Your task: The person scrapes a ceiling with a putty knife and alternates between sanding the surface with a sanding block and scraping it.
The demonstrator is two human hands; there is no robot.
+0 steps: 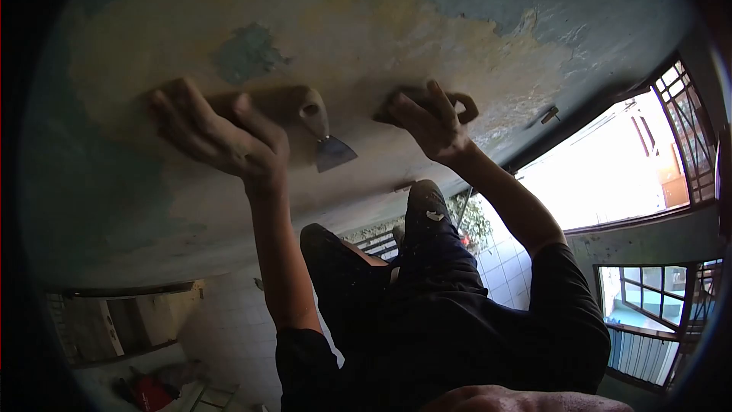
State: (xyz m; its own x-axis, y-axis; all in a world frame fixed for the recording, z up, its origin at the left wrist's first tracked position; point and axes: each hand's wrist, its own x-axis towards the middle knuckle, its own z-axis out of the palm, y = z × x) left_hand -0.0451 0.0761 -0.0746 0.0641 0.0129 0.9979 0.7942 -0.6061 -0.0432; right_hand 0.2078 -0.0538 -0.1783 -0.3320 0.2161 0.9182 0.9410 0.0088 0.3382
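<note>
My left hand (225,133) is raised against the patchy plaster surface (328,23), its fingers stretched out and apart, slightly blurred. To its right is a putty knife (335,154), its pale handle with a hole at the end and its metal blade toward my body; a dark shadow lies beside it. My right hand (431,122) is bent at the same surface, fingers closed over a dark flat piece with a curled brown end (467,107), which looks like a folded sheet. The fingers partly cover it.
Green-blue paint (252,52) peels from the surface around both hands. My bent legs (427,236) are below. A bright barred window opening (610,160) lies at right, a second window (648,297) lower right. White tiles (507,267) and a red item (152,391) are lower down.
</note>
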